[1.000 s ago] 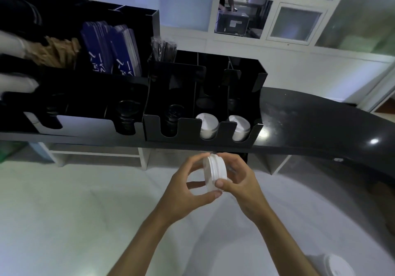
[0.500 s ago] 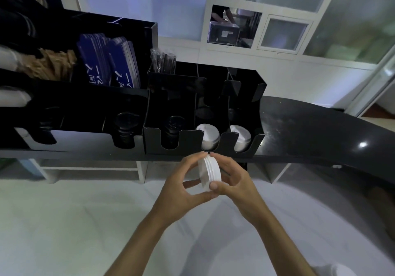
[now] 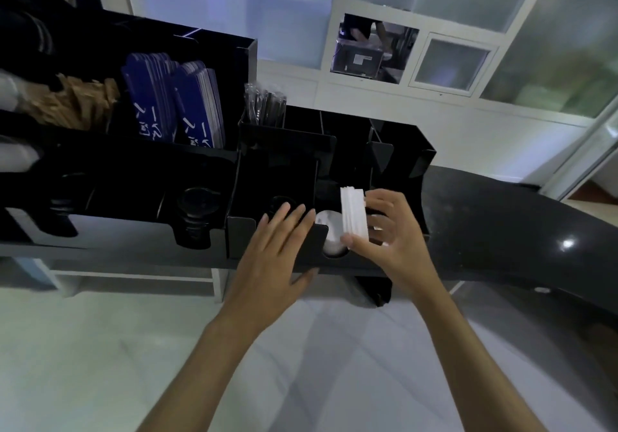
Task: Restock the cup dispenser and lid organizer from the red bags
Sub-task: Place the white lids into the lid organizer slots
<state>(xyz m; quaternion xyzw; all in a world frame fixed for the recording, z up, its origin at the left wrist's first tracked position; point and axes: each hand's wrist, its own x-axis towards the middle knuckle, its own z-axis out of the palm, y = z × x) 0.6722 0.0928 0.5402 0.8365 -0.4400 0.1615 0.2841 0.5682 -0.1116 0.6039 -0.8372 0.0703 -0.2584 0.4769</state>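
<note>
My right hand (image 3: pixel 389 234) grips a short stack of white lids (image 3: pixel 353 216) on edge, held over the right slots of the black lid organizer (image 3: pixel 277 180). More white lids (image 3: pixel 329 231) sit in the middle slot just left of the stack. With straight fingers, my left hand (image 3: pixel 277 251) lies against the organizer's front wall beside a slot of black lids (image 3: pixel 279 202). No red bag is in view.
A larger black organizer (image 3: pixel 117 177) on the left holds blue sleeves (image 3: pixel 174 100), brown napkins (image 3: pixel 70 103), wrapped straws (image 3: pixel 264 103) and black lids (image 3: pixel 197 204). The dark counter (image 3: pixel 501 224) curves away to the right. White floor lies below.
Both hands rose from below the counter to the organizer. My left hand let go of the lid stack and opened against the front wall; my right hand carried the stack up over the slots.
</note>
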